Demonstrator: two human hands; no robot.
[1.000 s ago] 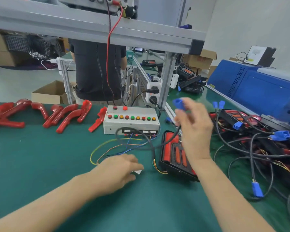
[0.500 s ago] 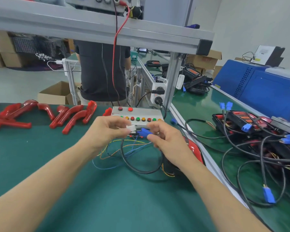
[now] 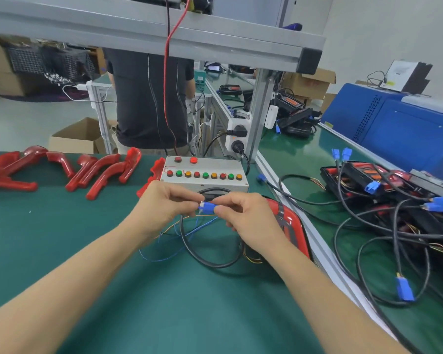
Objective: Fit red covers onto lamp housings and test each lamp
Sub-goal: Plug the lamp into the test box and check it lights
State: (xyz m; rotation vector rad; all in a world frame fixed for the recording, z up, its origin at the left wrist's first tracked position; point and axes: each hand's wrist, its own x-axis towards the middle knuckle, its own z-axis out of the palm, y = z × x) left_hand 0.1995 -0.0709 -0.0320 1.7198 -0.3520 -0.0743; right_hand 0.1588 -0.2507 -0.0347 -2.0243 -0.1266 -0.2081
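Observation:
My left hand (image 3: 164, 204) pinches a small white connector (image 3: 202, 204) with thin coloured wires hanging from it. My right hand (image 3: 248, 221) pinches a blue plug (image 3: 208, 208) on a black cable (image 3: 207, 261). The two connectors are pressed together in front of the grey test box (image 3: 205, 178) with its row of coloured buttons. A lamp with a red cover (image 3: 289, 226) lies on the mat under my right wrist, mostly hidden. Several loose red covers (image 3: 97, 172) lie along the far left of the green mat.
A pile of lamp housings with black cables and blue plugs (image 3: 404, 215) fills the bench on the right. An aluminium frame post (image 3: 258, 113) with sockets stands behind the box. A person in a dark shirt (image 3: 149, 98) stands beyond the bench. A blue machine (image 3: 404, 123) sits far right.
My right hand brought the blue plug down from the air and my left hand lifted the white connector off the mat. The two now meet, closer together than half a second ago.

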